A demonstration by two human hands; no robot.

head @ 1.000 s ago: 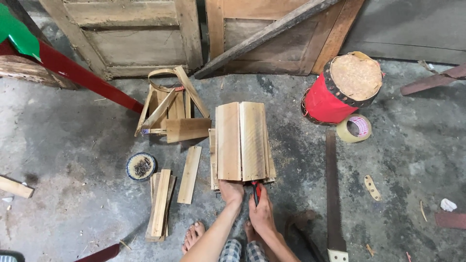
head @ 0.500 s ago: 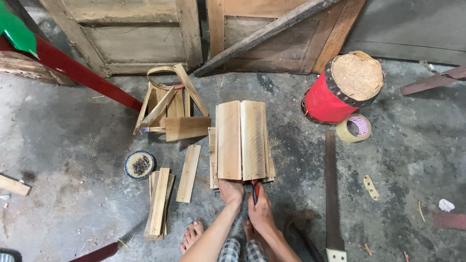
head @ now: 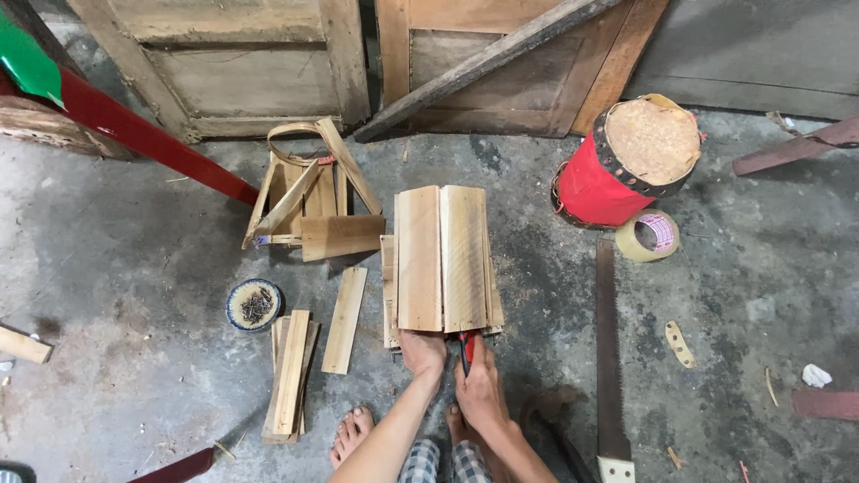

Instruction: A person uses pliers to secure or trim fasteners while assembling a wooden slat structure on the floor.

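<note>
A: Left to right?
B: Dish of nails (head: 254, 305), loose slats (head: 291, 374), then the plank stack (head: 442, 259), long axis running straight away from the person. Left hand (head: 422, 351) presses narrow on its near end; right hand (head: 480, 386), just beside, grips a red-handled tool (head: 466, 347). Handsaw (head: 609, 358) lies right.
A: Any change?
B: None; hands and stack sit as before.

A rough woodworking shop: concrete floor (head: 134, 233), wood offcuts (head: 289, 376), handsaw (head: 610, 358), bowl of nails (head: 255, 305).
</note>
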